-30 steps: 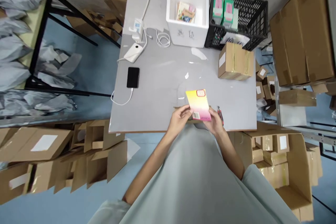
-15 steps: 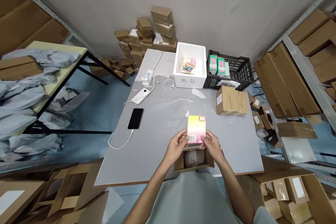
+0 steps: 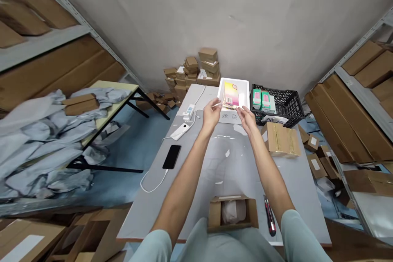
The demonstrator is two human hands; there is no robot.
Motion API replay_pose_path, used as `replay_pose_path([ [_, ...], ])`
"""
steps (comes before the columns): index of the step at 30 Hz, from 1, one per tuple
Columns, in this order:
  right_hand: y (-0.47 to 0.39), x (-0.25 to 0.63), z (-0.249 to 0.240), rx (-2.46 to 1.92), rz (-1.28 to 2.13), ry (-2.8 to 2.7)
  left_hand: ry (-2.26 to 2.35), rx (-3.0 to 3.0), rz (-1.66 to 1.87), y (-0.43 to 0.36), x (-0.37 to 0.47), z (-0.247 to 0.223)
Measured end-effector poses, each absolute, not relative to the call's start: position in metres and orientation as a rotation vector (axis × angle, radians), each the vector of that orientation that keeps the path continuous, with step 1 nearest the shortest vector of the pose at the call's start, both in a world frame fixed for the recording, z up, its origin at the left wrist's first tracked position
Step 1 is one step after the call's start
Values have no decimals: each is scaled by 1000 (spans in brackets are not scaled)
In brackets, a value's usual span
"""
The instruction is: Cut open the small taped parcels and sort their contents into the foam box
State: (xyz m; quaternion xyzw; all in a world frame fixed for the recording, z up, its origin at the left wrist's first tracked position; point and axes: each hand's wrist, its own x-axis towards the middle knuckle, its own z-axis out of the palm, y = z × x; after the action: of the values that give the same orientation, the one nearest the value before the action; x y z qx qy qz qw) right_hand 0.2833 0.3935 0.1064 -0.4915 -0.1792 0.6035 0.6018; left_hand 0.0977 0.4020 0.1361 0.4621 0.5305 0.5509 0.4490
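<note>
Black crate [image 3: 288, 110] beside white bin [image 3: 230, 118], taped carton [image 3: 281, 141] nearby.

Both your arms reach forward over the tabletop [image 3: 211, 188] toward its far edge. Your left hand [image 3: 212, 114] is raised on one side, fingers bent inward; your right hand [image 3: 246, 118] faces it, fingers partly extended. The hands are apart, and both forearms angle inward from your short sleeves.
</note>
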Motion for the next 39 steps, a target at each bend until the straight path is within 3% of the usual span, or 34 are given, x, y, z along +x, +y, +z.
replay_pose_path([
  [5, 341, 282, 83, -1310, 1535, -626, 1360, 1227, 1357, 355, 69, 116],
  [12, 98, 376, 18, -1708, 1372, -498, 1770, 937, 803, 134, 2, 8],
  [15, 0, 409, -3, -1918, 1345, -369, 1781, 736, 618, 45, -9, -13],
  [18, -62, 414, -11, -2006, 1536, -291, 1752, 562, 435, -12, 4, -11],
  [21, -82, 398, -7, -1944, 1718, -370, 1769, 519, 320, -36, 35, 1],
  [27, -57, 366, -1, -1755, 1813, -749, 1851, 656, 470, -49, 74, 13],
  [39, -50, 301, 22, -1577, 1950, -1223, 2067, 469, 938, -148, 20, 30],
])
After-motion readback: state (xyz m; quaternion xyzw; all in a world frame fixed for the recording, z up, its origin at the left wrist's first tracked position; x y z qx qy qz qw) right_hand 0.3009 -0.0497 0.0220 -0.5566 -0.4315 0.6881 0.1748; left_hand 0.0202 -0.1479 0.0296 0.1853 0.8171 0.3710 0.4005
